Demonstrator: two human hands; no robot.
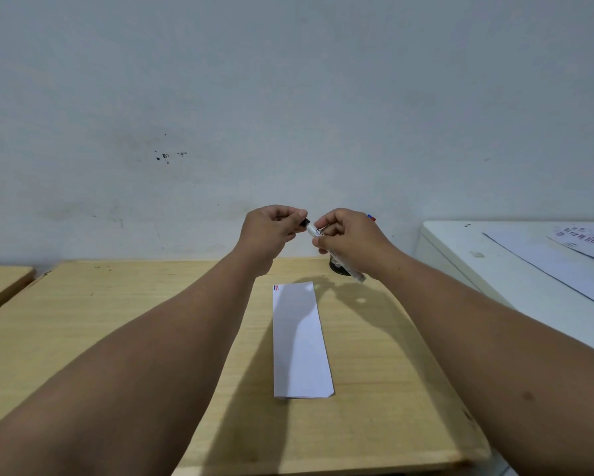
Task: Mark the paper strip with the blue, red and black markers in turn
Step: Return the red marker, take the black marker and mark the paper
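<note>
A long white paper strip (300, 341) lies on the wooden table (151, 321), with small blue and red marks at its far left corner. Above its far end both hands are raised and close together. My right hand (349, 240) grips a white-bodied marker (352, 271) that slants down to the right. My left hand (271, 231) pinches the marker's black cap (304, 222) at the marker's upper end. Whether cap and marker are joined is hard to tell. The tips of a red and a blue marker (371, 218) peek out behind my right hand.
A dark mesh pen holder (337, 266) stands on the table behind the strip, mostly hidden by my right hand. A white cabinet (495, 269) with printed sheets (581, 245) is at the right. A second wooden table (0, 286) is at the left, and a wall is behind.
</note>
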